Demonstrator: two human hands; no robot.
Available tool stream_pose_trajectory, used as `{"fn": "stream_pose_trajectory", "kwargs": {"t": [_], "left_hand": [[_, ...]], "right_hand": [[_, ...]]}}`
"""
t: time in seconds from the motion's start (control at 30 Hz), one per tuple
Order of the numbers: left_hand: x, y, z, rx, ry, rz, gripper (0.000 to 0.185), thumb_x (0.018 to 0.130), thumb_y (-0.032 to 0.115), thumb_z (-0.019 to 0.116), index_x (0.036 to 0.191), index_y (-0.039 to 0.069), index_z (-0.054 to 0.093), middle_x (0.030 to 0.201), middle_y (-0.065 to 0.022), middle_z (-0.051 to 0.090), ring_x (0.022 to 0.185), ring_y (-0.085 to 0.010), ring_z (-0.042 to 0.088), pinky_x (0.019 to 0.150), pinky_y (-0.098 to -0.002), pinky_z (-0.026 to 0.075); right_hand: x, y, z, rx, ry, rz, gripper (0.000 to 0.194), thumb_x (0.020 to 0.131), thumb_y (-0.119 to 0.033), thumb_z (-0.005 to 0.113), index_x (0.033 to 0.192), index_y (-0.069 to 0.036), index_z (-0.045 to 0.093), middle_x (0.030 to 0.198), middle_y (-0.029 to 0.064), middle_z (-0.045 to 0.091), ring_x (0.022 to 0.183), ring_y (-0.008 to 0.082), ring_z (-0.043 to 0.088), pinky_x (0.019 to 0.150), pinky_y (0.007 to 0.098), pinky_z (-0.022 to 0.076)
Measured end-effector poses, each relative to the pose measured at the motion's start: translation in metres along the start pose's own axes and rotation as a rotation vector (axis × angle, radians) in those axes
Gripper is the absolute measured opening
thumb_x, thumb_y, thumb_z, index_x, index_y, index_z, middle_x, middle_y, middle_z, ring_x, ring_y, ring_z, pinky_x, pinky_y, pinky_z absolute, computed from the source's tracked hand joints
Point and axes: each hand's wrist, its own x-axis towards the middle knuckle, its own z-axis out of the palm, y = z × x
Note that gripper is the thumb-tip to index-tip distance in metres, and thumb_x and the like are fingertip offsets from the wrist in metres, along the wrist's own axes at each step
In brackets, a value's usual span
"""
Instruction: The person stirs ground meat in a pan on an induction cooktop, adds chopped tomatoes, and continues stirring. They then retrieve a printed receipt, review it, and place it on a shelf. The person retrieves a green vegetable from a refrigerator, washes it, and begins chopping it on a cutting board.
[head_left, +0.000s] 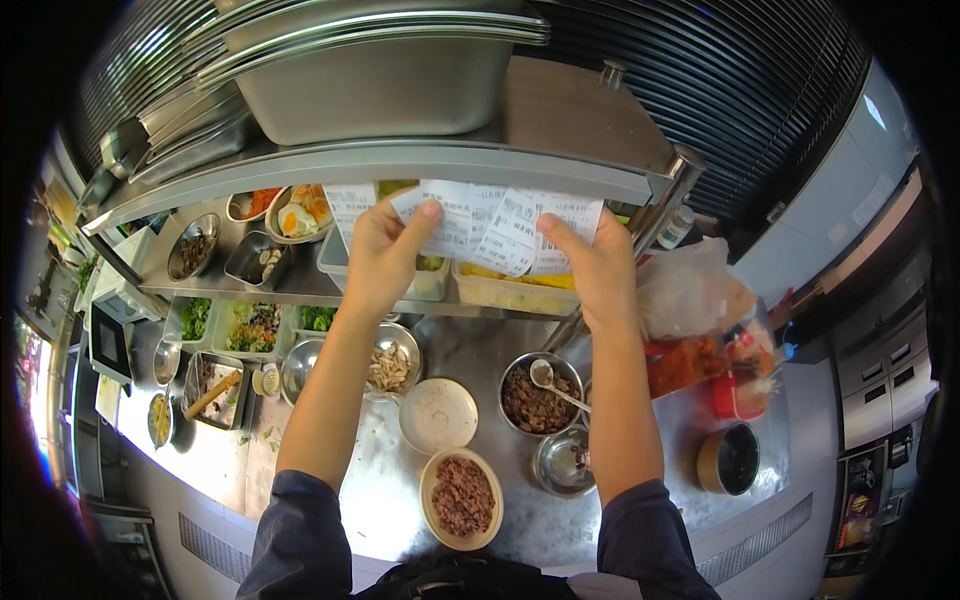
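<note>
Both arms reach up to the edge of an overhead steel shelf, where paper slips with printed writing hang. My left hand (390, 255) pinches one paper slip (444, 225) between thumb and fingers. Over to the right, my right hand (596, 262) grips another paper slip (564, 232), its thumb pressed on the front. Further slips overlap between the two hands. Below, close to my body, an oval bowl of cooked reddish rice (463, 496) rests on the steel counter (375, 480). A round, pale lid or shallow dish (439, 415) lies just behind it.
A steel bowl of cooked minced meat (536, 397) holds a spoon (559, 382). Nearby stand a smaller metal bowl (562, 465) and a black-lined round container (727, 457). Salad tubs (247, 328) are at left. Deep steel pans (375, 90) sit on the overhead shelf (375, 166).
</note>
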Motion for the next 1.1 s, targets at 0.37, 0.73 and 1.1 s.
{"fn": "stream_pose_trajectory", "kwargs": {"t": [0.37,0.73,1.1], "left_hand": [[0.008,0.002,0.004,-0.037,0.184,-0.054,0.027,0.091,0.019,0.066,0.102,-0.006,0.063,0.089,-0.0088,0.069,0.078,-0.0099,0.063,0.07,-0.0239,0.05],[0.022,0.029,0.003,-0.053,0.184,-0.091,0.041,0.077,0.002,0.074,0.112,-0.009,0.057,0.103,-0.0155,0.066,0.093,-0.0214,0.065,0.083,-0.0328,0.052],[0.0,0.021,-0.014,-0.57,0.25,-0.301,0.035,0.082,0.0,0.07,0.113,-0.005,0.055,0.101,-0.0127,0.066,0.094,-0.02,0.064,0.084,-0.0296,0.052]], "right_hand": [[0.002,0.001,-0.004,-0.031,-0.013,0.027,0.026,0.085,-0.003,0.067,0.11,0.003,0.063,0.105,0.0102,0.068,0.092,0.0135,0.064,0.083,0.0265,0.0493],[0.0,-0.002,0.003,-0.01,0.018,0.02,0.023,0.084,-0.006,0.068,0.105,0.004,0.065,0.1,0.0105,0.069,0.088,0.0136,0.064,0.08,0.0268,0.0501],[0.0,-0.001,0.007,0.018,0.025,0.039,0.023,0.084,-0.006,0.069,0.105,0.004,0.064,0.1,0.0098,0.069,0.088,0.0129,0.064,0.08,0.0264,0.0498]]}}
